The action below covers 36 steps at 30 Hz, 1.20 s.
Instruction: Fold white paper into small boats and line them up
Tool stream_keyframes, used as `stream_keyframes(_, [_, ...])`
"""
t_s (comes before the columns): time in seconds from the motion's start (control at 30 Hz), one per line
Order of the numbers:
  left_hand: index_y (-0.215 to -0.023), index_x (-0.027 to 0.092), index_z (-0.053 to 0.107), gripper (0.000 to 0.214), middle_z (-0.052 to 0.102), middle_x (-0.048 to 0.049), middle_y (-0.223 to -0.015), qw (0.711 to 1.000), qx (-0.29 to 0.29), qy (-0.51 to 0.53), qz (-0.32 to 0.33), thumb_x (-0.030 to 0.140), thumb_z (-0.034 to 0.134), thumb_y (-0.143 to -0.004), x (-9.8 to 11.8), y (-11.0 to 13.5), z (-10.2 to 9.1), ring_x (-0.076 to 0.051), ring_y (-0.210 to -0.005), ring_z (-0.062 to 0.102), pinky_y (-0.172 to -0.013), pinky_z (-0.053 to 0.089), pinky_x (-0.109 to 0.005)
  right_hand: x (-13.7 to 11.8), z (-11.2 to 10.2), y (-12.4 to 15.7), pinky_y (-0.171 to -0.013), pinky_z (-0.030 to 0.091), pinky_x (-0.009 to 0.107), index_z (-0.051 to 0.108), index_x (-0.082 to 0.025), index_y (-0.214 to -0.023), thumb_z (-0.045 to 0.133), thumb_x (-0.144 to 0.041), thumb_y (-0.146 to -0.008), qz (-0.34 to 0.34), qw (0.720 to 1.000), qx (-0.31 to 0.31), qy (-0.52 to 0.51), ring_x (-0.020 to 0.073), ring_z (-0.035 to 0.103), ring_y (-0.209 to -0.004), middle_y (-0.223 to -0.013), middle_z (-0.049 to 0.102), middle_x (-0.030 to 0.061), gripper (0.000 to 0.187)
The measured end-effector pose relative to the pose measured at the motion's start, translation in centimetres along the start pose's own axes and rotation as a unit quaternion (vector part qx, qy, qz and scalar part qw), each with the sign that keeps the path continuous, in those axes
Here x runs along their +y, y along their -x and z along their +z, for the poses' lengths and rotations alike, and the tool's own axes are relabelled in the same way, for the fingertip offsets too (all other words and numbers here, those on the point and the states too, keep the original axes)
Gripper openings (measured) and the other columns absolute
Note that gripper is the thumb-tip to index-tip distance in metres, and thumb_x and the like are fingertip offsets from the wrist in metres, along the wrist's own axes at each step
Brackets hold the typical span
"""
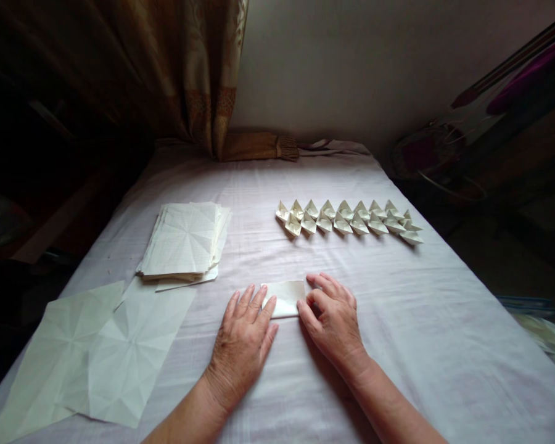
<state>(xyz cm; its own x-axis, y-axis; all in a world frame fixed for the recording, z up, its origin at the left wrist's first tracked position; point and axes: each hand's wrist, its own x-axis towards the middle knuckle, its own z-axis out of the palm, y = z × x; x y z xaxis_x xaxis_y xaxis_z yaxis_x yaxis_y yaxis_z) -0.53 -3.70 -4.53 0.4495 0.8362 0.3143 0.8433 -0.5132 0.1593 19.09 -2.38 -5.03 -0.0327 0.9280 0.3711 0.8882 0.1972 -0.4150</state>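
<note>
A small white sheet of folded paper [284, 297] lies flat on the cloth-covered surface in the middle of the head view. My left hand [246, 333] rests palm down at its left edge, fingers spread, with the fingertips on the paper. On the other side, my right hand [333, 314] has its thumb at the paper's right edge; its index finger is bent and the other fingers reach past the far right corner. Neither hand lifts the paper.
Two rows of small folded paper boats [343, 219] stand at the back right. A stack of creased paper sheets [185, 237] lies at the back left, with loose creased sheets [132, 345] nearer. A curtain [208, 92] hangs over the far edge of the white cloth [425, 345].
</note>
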Motion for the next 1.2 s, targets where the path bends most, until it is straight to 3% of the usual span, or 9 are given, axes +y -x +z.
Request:
stream_keyframes(0.6, [-0.13, 0.022, 0.059, 0.037, 0.057, -0.006, -0.139, 1.0, -0.018, 0.016, -0.012, 0.032, 0.046, -0.097, 0.2, -0.1, -0.4, -0.028, -0.13, 0.048, -0.11, 0.035, -0.05, -0.1, 0.0, 0.0, -0.102, 0.032, 0.048, 0.055, -0.022, -0.068, 0.056, -0.027, -0.085, 0.014, 1.0, -0.012, -0.003, 0.0294, 0.051, -0.124, -0.12, 0.066, 0.0092, 0.018])
stream_keyframes(0.7, [-0.127, 0.024, 0.061, 0.035, 0.061, -0.0056, -0.135, 0.999, -0.017, 0.028, -0.024, 0.032, 0.047, -0.096, -0.1, -0.4, -0.5, -0.028, -0.129, 0.049, -0.109, 0.034, -0.051, 0.0, 0.2, 0.1, -0.102, 0.034, 0.047, 0.058, -0.022, -0.081, 0.057, -0.028, -0.085, 0.02, 1.0, 0.004, -0.013, 0.0286, 0.052, -0.122, -0.122, 0.065, 0.0115, 0.008])
stream_keyframes(0.83, [-0.121, 0.023, 0.064, 0.031, 0.068, -0.0042, -0.124, 0.999, -0.001, 0.031, -0.029, 0.025, 0.048, -0.096, -0.8, -1.2, -0.7, -0.027, -0.117, 0.057, -0.103, 0.039, -0.05, 0.1, 0.4, 0.3, -0.103, 0.034, 0.048, 0.061, -0.022, -0.11, 0.055, -0.028, -0.087, 0.003, 1.0, 0.014, -0.008, 0.0279, 0.051, -0.124, -0.13, 0.059, 0.0132, 0.024])
stream_keyframes(0.97, [-0.111, 0.026, 0.07, 0.024, 0.073, -0.0023, -0.113, 0.999, 0.004, 0.028, -0.034, 0.023, 0.053, -0.093, -1.5, -2.1, -1.1, -0.026, -0.105, 0.062, -0.098, 0.041, -0.049, 0.1, 0.1, 0.4, -0.104, 0.033, 0.05, 0.067, -0.027, -0.104, 0.053, -0.025, -0.09, -0.015, 0.999, -0.028, 0.015, 0.0286, 0.047, -0.128, -0.134, 0.056, 0.0116, 0.02])
stream_keyframes(1.2, [-0.11, 0.028, 0.07, 0.022, 0.073, -0.0012, -0.114, 0.997, -0.002, 0.052, -0.049, 0.029, 0.059, -0.091, -1.8, -2.3, -1.2, -0.028, -0.11, 0.06, -0.1, 0.037, -0.051, -1.0, -0.1, 0.0, -0.106, 0.031, 0.051, 0.066, -0.023, -0.099, 0.055, -0.029, -0.089, -0.001, 0.999, -0.031, 0.017, 0.0301, 0.046, -0.128, -0.133, 0.057, 0.0132, 0.016])
